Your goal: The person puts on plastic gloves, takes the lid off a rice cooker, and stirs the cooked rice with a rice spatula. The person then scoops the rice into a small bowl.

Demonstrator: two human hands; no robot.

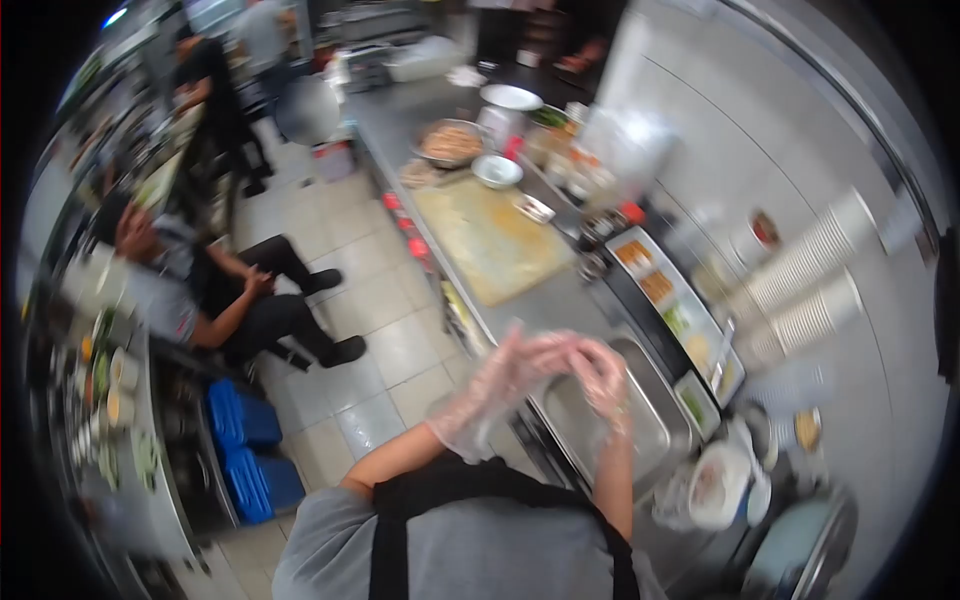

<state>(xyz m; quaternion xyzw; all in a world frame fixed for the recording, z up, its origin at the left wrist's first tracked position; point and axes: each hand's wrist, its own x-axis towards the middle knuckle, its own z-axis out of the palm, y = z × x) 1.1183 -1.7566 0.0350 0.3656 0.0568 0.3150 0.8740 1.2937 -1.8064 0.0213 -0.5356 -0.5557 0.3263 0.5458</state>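
My left hand [510, 378] wears a loose, clear plastic glove [463, 420] that flares at the wrist. Its fingers stretch to the right, with the thumb raised apart. My right hand [603, 380], also in clear plastic, bends inward, and its fingers pinch the glove at the left fingertips. Blur hides exactly how the fingers meet. Both hands are above the near edge of a steel sink basin [648, 440]. Beyond them a stained, yellowish cutting board [490, 240] lies on the steel counter [545, 308].
A tray of food portions [690, 325] runs along the wall beside stacked cups [815, 255]. A bowl of pinkish food [452, 143] and a white bowl [497, 171] stand past the board. To the left, a person [225, 285] sits near blue bins [243, 413]; others stand farther back.
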